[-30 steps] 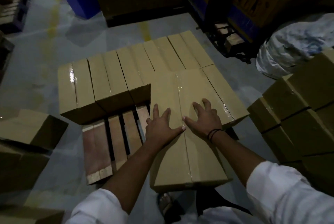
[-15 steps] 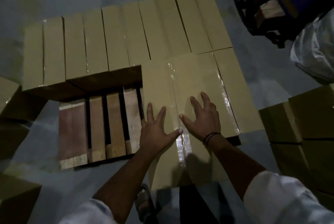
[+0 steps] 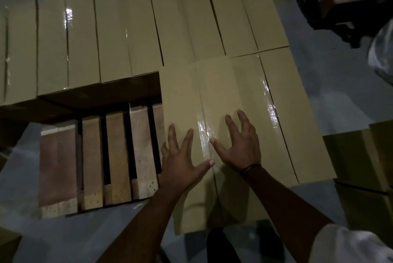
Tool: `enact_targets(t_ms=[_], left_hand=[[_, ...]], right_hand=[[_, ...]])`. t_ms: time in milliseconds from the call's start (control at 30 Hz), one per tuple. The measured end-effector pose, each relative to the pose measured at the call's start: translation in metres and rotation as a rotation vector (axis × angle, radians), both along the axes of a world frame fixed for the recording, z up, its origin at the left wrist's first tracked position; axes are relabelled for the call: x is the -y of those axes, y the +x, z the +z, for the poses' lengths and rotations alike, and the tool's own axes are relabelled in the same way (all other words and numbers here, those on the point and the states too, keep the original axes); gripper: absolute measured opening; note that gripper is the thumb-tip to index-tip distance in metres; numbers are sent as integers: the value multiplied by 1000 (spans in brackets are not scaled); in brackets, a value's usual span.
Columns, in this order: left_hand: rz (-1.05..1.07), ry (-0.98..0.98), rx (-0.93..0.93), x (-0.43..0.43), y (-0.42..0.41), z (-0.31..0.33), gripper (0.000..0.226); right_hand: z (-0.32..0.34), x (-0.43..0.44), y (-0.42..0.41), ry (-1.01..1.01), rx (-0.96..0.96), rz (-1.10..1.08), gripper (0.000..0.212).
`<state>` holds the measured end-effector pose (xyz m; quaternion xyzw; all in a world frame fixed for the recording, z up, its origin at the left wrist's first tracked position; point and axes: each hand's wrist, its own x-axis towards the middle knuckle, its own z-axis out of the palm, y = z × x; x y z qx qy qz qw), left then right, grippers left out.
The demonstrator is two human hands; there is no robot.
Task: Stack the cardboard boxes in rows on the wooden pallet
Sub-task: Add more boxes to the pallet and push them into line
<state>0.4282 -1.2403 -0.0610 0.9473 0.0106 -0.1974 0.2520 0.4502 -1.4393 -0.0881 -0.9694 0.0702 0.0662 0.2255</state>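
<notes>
Box look: the taped box is long, plain tan cardboard, with a glossy strip of clear tape along its centre seam that catches the light.
Box place: it lies flat in the near row on the wooden pallet, its far end against the far row and its right side against the neighbour box. Its near end juts out past the pallet's near edge and past the neighbour's end.
Left hand: the left hand lies palm down on the box top, fingers spread and straight, thumb reaching to the tape seam.
Right hand: the right hand presses on the top just right of the seam, fingers splayed and slightly arched, gripping nothing. A dark wristband sits on the wrist.
Far row: matching tan boxes stand side by side, long sides touching.
Pallet surface: to the left of the taped box, bare wooden slats show with dark gaps between them.
Room: dim light and a smooth grey floor. A side stack of more boxes stands at the right, and a dark frame sits at the upper right.
Clothing: a white sleeve shows at the lower right.
</notes>
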Motion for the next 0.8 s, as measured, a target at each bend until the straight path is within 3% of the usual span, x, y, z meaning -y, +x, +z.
enact_targets(t_ms=[400, 633, 800], left_hand=[[36, 30, 42, 15, 22, -53, 110], [79, -13, 84, 18, 21, -71, 108], [124, -72, 43, 19, 23, -85, 106]], right_hand=[[-49, 14, 27, 3, -15, 15, 84], [-70, 12, 32, -108, 14, 25, 83], [-77, 10, 34, -269, -76, 67, 84]])
